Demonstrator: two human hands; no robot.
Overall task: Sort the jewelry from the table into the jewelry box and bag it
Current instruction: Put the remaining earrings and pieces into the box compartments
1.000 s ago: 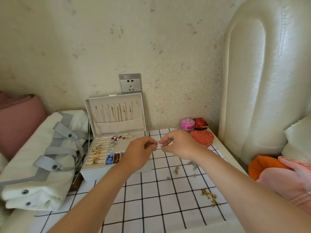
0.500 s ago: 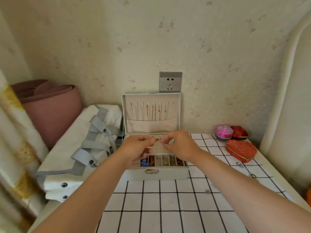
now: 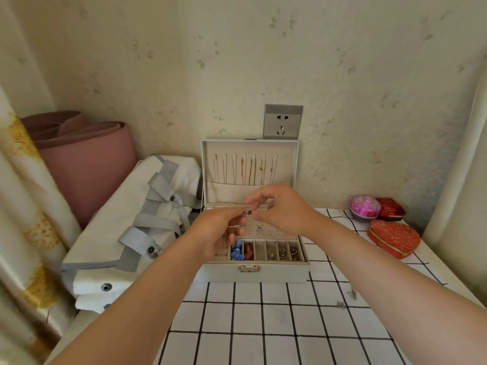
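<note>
Left hand (image 3: pixel 218 230) and right hand (image 3: pixel 282 209) are pinching a small piece (image 3: pixel 247 213) together, now hovering over the box (image 3: pixel 253 272) rather than the table (image 3: pixel 274 325), likely nearing placement.

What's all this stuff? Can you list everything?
table: one, white, black grid
jewelry box: one, pale grey, open, centre
small jewelry piece: one, silvery, over the box
loose jewelry pieces: two, silvery, table's right
heart-shaped box: one, red, right
round container: one, pink, back right
small box: one, red, back right
bag: one, white, grey straps, left
rolled mat: one, pink, far left
wall socket: one, grey, above box
left hand: one, pinching the piece
right hand: one, pinching the piece
</note>
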